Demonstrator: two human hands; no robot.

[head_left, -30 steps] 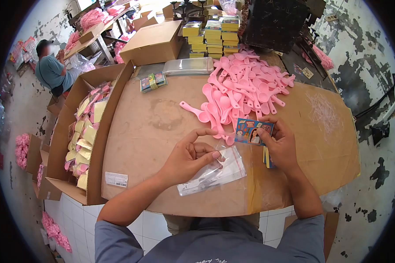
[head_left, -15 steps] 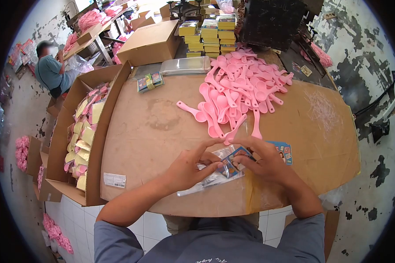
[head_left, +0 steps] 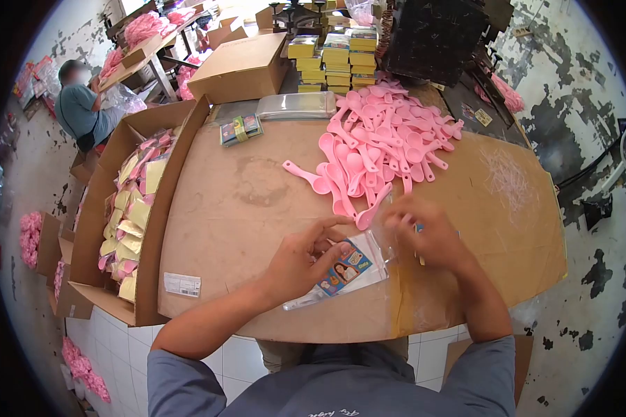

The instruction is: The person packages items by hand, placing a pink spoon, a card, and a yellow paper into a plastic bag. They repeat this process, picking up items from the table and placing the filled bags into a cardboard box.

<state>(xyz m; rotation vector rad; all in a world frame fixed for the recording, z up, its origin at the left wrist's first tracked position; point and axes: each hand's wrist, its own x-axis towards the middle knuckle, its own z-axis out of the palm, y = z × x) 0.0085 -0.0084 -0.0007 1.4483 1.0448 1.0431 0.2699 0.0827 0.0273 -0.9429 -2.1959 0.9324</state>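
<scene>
Leaving card (head_left: 344,267) in bag (head_left: 305,299), right hand (head_left: 428,235) lifts.

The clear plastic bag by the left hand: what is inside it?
A printed picture card lies inside the clear plastic bag. The left hand covers part of it.

No legible txt; box sticker (head_left: 183,284) & card (head_left: 346,267) print too blurry.

Left hand (head_left: 295,263) on clear bag (head_left: 378,268) with printed card (head_left: 345,267), right hand (head_left: 430,235) near pink spoons (head_left: 386,135)
</scene>
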